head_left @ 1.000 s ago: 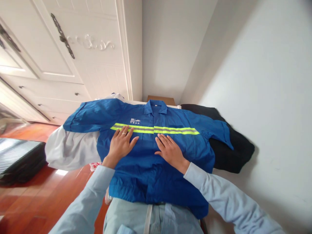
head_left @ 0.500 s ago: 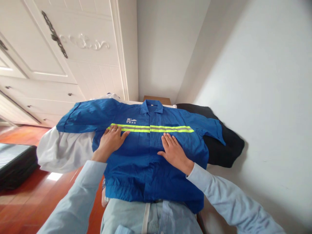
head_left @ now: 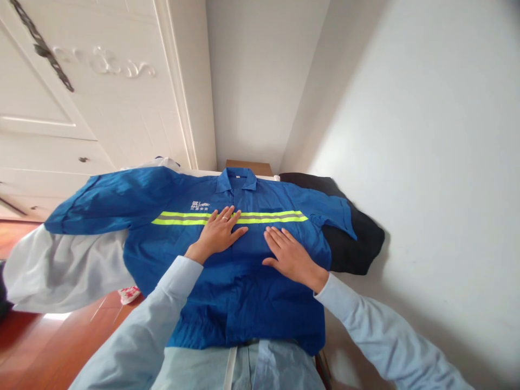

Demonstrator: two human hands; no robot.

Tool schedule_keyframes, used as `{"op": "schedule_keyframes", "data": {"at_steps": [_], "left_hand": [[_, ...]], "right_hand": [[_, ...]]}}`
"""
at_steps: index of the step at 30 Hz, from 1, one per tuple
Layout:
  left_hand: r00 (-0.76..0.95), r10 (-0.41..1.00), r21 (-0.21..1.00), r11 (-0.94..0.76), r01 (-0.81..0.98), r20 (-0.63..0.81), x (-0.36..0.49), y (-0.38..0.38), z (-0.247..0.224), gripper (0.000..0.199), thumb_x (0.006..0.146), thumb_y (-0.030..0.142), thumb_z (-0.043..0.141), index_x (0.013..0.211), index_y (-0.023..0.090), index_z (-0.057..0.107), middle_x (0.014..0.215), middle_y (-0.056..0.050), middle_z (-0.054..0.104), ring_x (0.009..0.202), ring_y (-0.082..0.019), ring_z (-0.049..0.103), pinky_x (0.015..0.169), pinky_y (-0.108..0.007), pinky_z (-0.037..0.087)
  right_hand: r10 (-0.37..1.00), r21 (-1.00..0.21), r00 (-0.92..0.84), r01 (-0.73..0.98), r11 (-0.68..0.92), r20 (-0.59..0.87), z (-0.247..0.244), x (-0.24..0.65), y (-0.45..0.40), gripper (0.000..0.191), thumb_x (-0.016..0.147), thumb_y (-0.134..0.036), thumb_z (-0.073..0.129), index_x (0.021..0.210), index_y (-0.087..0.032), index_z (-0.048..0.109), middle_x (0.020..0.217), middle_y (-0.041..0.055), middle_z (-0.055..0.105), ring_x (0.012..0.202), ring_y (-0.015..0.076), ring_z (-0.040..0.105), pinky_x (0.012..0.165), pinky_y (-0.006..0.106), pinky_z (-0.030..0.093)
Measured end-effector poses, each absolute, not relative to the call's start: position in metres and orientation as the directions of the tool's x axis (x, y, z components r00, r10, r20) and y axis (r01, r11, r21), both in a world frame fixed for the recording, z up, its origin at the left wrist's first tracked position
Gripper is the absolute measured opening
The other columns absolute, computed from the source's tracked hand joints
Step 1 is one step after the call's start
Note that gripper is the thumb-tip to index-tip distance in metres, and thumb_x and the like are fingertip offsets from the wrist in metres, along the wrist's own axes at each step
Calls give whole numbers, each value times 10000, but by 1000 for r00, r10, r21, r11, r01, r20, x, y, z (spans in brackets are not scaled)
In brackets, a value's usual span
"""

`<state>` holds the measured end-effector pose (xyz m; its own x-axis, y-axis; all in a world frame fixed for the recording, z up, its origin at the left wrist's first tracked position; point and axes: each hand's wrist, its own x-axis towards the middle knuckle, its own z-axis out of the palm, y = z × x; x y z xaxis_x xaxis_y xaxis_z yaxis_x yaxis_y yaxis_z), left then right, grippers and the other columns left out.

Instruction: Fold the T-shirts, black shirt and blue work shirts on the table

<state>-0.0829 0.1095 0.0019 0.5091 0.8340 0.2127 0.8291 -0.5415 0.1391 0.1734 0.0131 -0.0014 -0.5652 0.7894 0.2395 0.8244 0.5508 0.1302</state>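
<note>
A blue work jacket lies spread out front side up, collar at the far end, sleeves out to both sides. A yellow-green reflective stripe with a grey centre crosses its chest, and a white logo sits above the stripe. My left hand rests flat near the front placket, fingertips over the stripe, a ring on one finger. Just below the stripe on the right half, my right hand lies flat with its thumb held out. Neither hand grips the cloth.
White cloth hangs out under the left sleeve, and a black garment under the right one. A white wardrobe stands at the left, a pale wall at the right. Behind the collar is a brown box.
My left hand has slid right along the stripe from its left end to the middle. My right hand stays in nearly the same place. The view has shifted, so the background sits further left.
</note>
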Motion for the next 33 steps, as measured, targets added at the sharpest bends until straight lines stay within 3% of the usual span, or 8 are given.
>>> {"op": "schedule_keyframes", "data": {"at_steps": [4, 9, 14, 18, 22, 24, 28, 33], "left_hand": [[507, 838, 141, -537, 832, 202, -86, 110, 2, 707, 1018, 626, 321, 1563, 185, 412, 1624, -139, 343, 1524, -318, 291, 1234, -574, 245], [506, 832, 136, -541, 830, 227, -84, 109, 2, 681, 1020, 603, 350, 1557, 191, 427, 1616, -143, 361, 1518, -325, 303, 1231, -572, 255], [507, 833, 121, -539, 833, 220, -84, 109, 2, 691, 1022, 605, 341, 1562, 179, 415, 1620, -145, 349, 1520, -324, 299, 1232, -574, 252], [504, 838, 99, -532, 841, 210, -83, 108, 3, 698, 1026, 610, 323, 1569, 177, 401, 1629, -136, 332, 1527, -317, 284, 1234, -567, 247], [506, 837, 97, -532, 841, 205, -83, 108, 3, 699, 1024, 614, 324, 1571, 184, 398, 1629, -136, 334, 1527, -314, 286, 1236, -559, 246], [509, 835, 97, -535, 839, 210, -84, 108, 2, 704, 1023, 614, 324, 1572, 180, 395, 1626, -141, 339, 1523, -318, 293, 1236, -560, 246], [510, 830, 93, -540, 836, 227, -84, 107, 2, 699, 1024, 608, 317, 1569, 177, 401, 1620, -147, 348, 1515, -324, 312, 1226, -568, 265], [484, 838, 102, -520, 848, 253, -83, 107, 0, 708, 1019, 621, 323, 1556, 172, 425, 1614, -153, 351, 1511, -330, 317, 1219, -578, 277]], "right_hand": [[825, 153, -501, 865, 477, 260, -6, 249, 2, 746, 1020, -593, 446, 1568, -89, 404, 1593, 177, 348, 1503, 298, 334, 1231, 525, 332], [880, 183, -410, 909, 374, 241, -13, 316, -18, 581, 1043, -372, 441, 1556, -98, 418, 1599, 163, 344, 1493, 293, 355, 1224, 538, 345], [915, 164, -321, 944, 287, 244, -10, 340, -32, 595, 973, -224, 414, 1548, -73, 417, 1574, 173, 386, 1471, 303, 392, 1199, 564, 378], [899, 70, -286, 958, 279, 331, 11, 309, -31, 695, 891, -118, 357, 1586, -108, 378, 1601, 127, 354, 1500, 265, 350, 1228, 537, 363], [839, -33, -335, 922, 386, 429, 31, 235, -15, 619, 983, -182, 339, 1599, -134, 369, 1601, 102, 360, 1502, 227, 349, 1262, 474, 338], [821, -49, -413, 882, 468, 395, 33, 197, 0, 560, 1047, -309, 369, 1572, -120, 418, 1601, 110, 359, 1507, 228, 338, 1265, 455, 334], [835, -50, -479, 859, 509, 272, 20, 151, 38, 659, 1056, -531, 401, 1542, -90, 458, 1587, 164, 365, 1505, 273, 337, 1250, 487, 335], [853, 8, -482, 871, 491, 200, 1, 173, 57, 780, 1040, -655, 292, 1550, -85, 442, 1587, 166, 359, 1504, 272, 340, 1241, 481, 345]]}}
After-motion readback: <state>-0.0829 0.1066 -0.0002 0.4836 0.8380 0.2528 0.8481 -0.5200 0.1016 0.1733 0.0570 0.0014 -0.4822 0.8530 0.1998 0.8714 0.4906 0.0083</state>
